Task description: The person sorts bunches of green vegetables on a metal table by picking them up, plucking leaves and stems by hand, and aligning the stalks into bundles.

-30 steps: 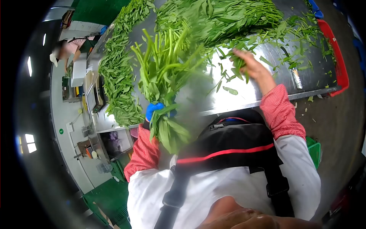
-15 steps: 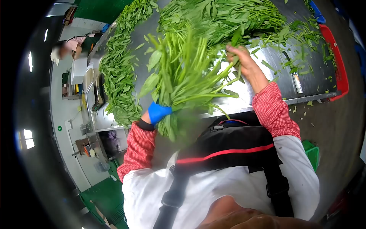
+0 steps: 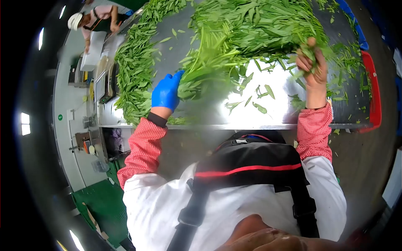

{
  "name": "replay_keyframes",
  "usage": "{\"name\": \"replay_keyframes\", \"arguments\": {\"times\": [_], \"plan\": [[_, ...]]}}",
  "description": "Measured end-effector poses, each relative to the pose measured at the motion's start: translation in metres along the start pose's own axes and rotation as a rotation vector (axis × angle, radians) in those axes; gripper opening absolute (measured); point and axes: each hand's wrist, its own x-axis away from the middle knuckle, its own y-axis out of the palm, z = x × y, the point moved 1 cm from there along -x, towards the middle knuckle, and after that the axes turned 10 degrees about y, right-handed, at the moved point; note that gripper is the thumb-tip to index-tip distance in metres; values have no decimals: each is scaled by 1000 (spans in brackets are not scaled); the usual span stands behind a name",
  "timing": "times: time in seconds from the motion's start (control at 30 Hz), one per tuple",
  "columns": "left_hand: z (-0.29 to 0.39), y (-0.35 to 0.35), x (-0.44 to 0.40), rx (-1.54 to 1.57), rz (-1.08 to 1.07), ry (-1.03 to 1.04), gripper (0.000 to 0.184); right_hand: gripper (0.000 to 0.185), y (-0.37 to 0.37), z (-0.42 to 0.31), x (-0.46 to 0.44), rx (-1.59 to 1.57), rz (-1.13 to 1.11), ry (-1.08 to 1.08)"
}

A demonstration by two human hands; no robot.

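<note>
My left hand, in a blue glove, is closed around the leafy end of a bunch of green stems that lies over the metal table. The bunch's stems point up and right, against a large pile of leafy greens. My bare right hand is raised over the table's right part, its fingers curled around some loose green leaves. Scattered leaves lie on the shiny metal between my hands.
A long row of greens runs along the table's left side. A red crate and a blue crate stand at the right edge. Beyond the left end, a person in a white cap leans near a white box.
My left hand has moved forward with the bunch, which now lies lower against the pile. My right hand has moved right, away from the bunch, with leaves in it. The view has shifted.
</note>
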Motion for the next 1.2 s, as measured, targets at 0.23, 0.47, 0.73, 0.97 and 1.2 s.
{"name": "replay_keyframes", "arguments": {"times": [0.23,0.47,0.73,0.97,1.2], "plan": [[-7,0,-2,-56,31,-94,62,64,0,54,-16,1530,533,528],[27,-5,-7,-6,27,-28,61,59,1,170,-65,1418,366,432],[1,-4,33,-19,18,-115,59,28,-55,103,-38,727,745,328],[-9,-8,40,-18,38,-83,58,52,60,157,-76,1463,508,278],[-41,3,66,-52,73,-83,59,22,15,134,-82,799,761,310]]}}
